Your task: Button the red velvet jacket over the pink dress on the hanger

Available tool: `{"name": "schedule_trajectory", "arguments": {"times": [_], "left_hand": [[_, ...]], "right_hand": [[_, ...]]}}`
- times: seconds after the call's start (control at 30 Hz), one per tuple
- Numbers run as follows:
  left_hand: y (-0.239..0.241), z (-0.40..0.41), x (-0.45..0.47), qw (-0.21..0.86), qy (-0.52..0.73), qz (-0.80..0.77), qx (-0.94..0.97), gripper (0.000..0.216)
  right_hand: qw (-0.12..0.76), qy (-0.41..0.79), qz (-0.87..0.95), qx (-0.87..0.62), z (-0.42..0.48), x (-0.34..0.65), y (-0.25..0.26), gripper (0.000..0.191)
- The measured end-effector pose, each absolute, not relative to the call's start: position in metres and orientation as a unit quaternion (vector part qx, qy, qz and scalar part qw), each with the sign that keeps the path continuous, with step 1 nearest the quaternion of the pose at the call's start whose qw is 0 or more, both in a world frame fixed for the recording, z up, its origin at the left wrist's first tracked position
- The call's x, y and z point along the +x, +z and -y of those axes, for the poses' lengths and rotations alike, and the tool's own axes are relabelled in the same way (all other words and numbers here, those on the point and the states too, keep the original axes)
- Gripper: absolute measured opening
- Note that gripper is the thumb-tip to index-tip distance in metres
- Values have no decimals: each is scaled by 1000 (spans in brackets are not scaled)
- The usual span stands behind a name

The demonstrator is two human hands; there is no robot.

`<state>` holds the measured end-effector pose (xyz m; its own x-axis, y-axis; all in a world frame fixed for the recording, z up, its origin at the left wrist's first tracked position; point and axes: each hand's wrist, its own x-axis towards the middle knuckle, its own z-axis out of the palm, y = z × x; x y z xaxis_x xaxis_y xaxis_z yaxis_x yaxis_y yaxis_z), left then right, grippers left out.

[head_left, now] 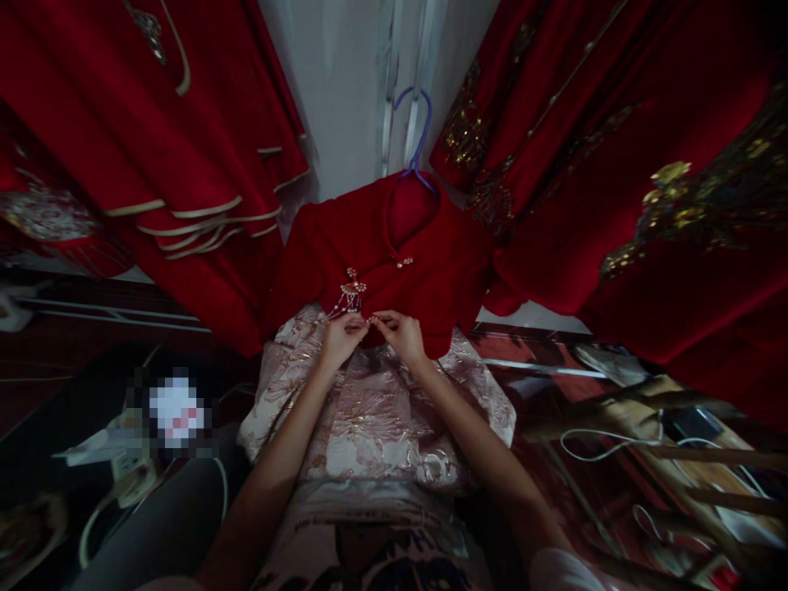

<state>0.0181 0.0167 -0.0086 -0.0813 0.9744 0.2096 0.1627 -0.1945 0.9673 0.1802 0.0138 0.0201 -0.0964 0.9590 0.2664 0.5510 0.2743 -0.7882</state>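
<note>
On the pale shirt [308, 566] at the bottom, large dark capitals show; a T and an H can be read, the rest cannot. A smaller brownish line above them is too blurred to read, and the card [176, 410] at left is pixelated.

Purple hanger [427, 127] bearing a red jacket [375, 234], its lower edge resting on pale floral brocade [369, 406] across the seated person's lap. Person's right: tan wooden surface [707, 474] with a phone [694, 425]. Person's left: dark surface [67, 427] carrying a white power strip [136, 483].
</note>
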Motion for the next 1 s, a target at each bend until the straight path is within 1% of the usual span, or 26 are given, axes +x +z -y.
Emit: {"name": "schedule_trajectory", "arguments": {"times": [0.17,0.37,0.43,0.5,0.57,0.6,0.67,0.73,0.8,0.87,0.93,1.0], "left_hand": [[-7,-15,18,370,531,-515,562,18],[1,-10,19,323,507,-519,608,17],[3,-8,20,267,507,-539,618,19],[6,-6,19,185,521,-569,609,26],[9,-4,16,117,544,-590,585,29],[11,-3,14,97,552,-596,575,27],[13,-1,10,82,545,-606,573,20],[13,1,9,82,499,-613,607,20],[10,2,11,80,443,-613,649,20],[6,3,15,73,412,-609,674,21],[2,2,18,72,406,-600,686,21],[0,0,19,81,405,-584,699,20]], "right_hand": [[371,188,724,-551,-8,181,25,21],[369,183,726,-550,-13,179,28,20],[357,227,728,-540,-15,185,33,19],[353,296,712,-531,-15,197,44,25],[366,356,683,-522,-12,212,61,31],[374,376,672,-517,-10,220,72,32],[378,430,653,-495,-5,233,95,34],[365,484,637,-476,0,241,114,37],[339,519,638,-457,2,242,122,36],[304,536,648,-449,2,235,115,35],[273,531,658,-458,-1,224,97,35],[273,485,677,-481,-5,210,72,40]]}}
